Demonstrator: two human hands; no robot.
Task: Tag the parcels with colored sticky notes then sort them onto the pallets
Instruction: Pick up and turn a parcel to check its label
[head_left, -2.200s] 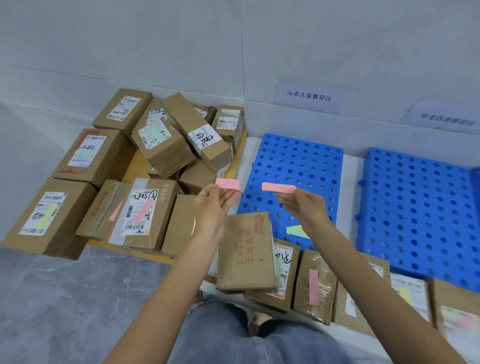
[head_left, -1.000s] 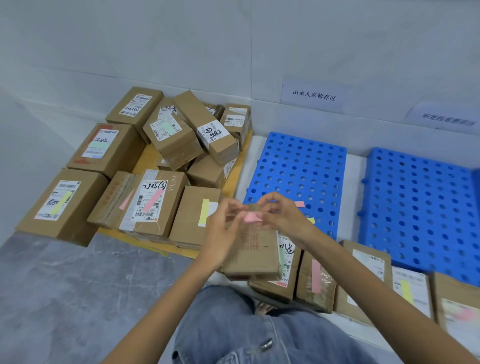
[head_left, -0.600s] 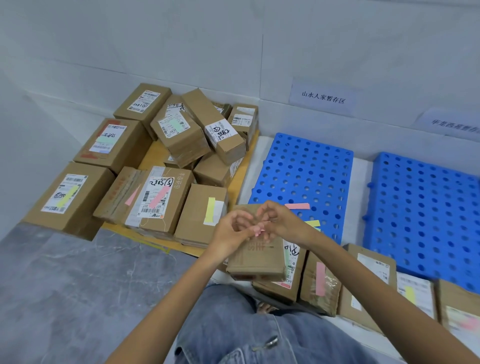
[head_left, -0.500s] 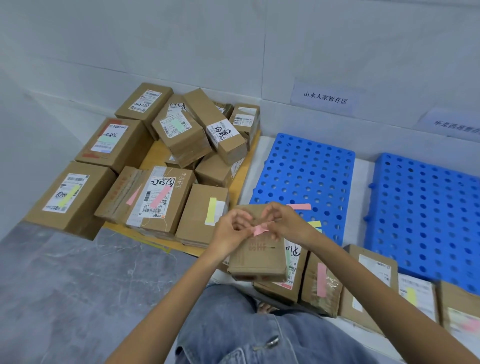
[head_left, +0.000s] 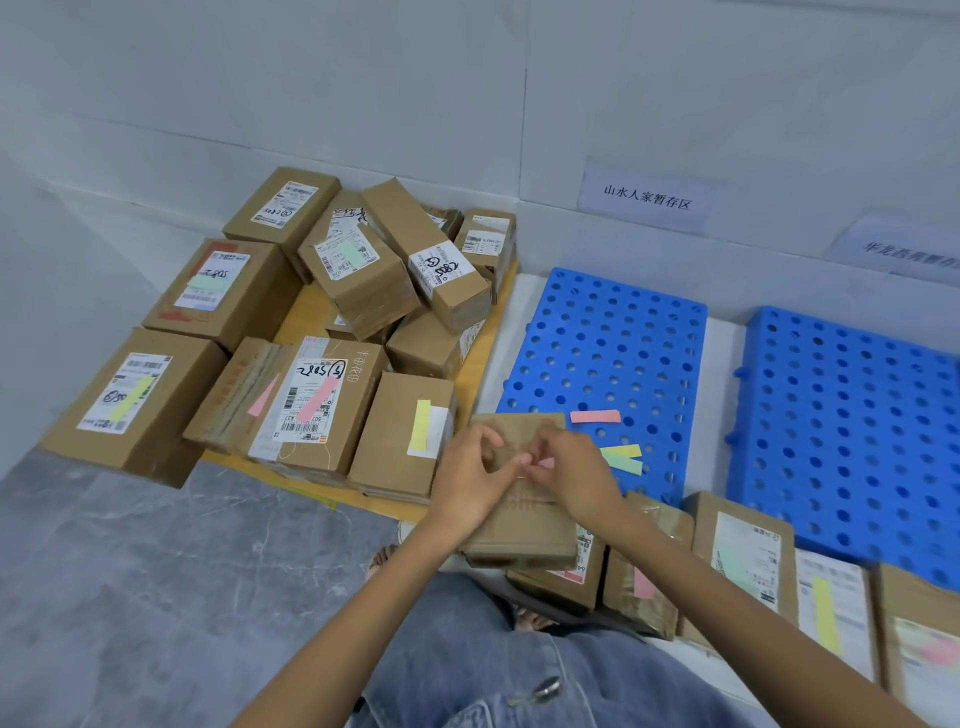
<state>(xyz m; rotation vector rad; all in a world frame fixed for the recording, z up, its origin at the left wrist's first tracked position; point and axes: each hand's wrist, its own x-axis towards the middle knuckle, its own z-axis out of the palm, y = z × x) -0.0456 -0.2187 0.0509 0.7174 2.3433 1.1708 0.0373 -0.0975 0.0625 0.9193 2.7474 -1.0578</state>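
Above the brown parcel (head_left: 522, 535), at the near edge of the left blue pallet (head_left: 608, 353), the left hand (head_left: 467, 491) and right hand (head_left: 574, 480) meet at the fingertips. Both pinch one pink sticky note (head_left: 545, 462). Loose notes (head_left: 623, 457) in pink, yellow and green lie on the pallet just beside the right hand.

We look down on a grey marbled floor (head_left: 156, 571) meeting a pale wall (head_left: 363, 78) that carries two white paper signs, one printed 山水人家暂存区 (head_left: 647, 200) and a blurred one (head_left: 904, 254) at the right edge, with blue jeans (head_left: 467, 665) and bare toes (head_left: 384, 558) in the foreground.
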